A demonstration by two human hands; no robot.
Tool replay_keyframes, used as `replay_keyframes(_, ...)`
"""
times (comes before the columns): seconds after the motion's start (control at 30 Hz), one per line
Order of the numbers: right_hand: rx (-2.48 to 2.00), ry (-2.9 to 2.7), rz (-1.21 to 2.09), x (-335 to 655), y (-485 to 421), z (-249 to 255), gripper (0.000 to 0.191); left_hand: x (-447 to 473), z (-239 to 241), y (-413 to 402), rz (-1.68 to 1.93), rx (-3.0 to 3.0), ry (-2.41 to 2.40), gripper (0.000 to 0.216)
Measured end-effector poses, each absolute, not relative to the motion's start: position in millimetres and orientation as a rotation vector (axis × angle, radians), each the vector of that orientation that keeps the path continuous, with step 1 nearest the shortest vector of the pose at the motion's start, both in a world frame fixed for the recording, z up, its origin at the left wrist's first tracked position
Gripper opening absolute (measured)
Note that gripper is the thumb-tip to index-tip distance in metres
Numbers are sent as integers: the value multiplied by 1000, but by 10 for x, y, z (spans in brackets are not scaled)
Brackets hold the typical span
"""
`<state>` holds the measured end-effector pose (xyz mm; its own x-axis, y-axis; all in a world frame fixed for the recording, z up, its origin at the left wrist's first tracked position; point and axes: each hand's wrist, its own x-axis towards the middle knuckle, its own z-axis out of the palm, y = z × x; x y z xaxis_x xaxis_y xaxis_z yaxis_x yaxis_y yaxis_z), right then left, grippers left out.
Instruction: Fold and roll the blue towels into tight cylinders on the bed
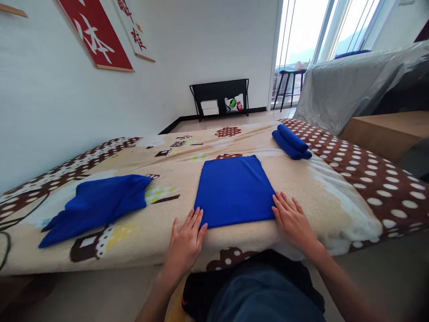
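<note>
A blue cloth [234, 190] lies flat before me as a neat, nearly square piece on the patterned blanket [174, 165]. At its near left corner rests my left hand [187, 237], fingers stretched out and touching the edge. My right hand [291, 219] lies open at the cloth's right edge, fingertips on its border. To the left is a crumpled blue cloth [103, 201], loosely spread. Two rolled blue cloths [291, 142] sit side by side at the far right of the blanket.
A black rack [219, 91] with white boxes [209, 107] stands against the far wall. On the right are a plastic-covered piece of furniture [351, 80] and a wooden surface [389, 129]. A dark cable [8, 246] lies at the left edge. A stool [291, 80] stands by the window.
</note>
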<state>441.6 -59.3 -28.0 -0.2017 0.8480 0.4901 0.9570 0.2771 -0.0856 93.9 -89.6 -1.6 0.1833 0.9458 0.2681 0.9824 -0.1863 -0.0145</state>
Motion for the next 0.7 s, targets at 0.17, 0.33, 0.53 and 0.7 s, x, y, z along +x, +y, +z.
replay_keyframes(0.17, -1419, -2351, -144, 3908, -58, 297, 53, 1386, 403, -231, -262, -2428, -1774, 57)
replay_keyframes(0.33, -1425, -2531, 154, 3389, 758, 367, 57, 1828, 452, 724, -124, -2530, -1823, 61)
replay_keyframes(0.53, -1613, -2448, 200, 3848, 1108, 38, 69, 1347, 162, 995, -82, -2479, -1962, 63)
replay_keyframes(0.7, -1724, -2404, 222, 4252, 1138, -30, 76, 971, 132, 960, -50, -2424, -2058, 64)
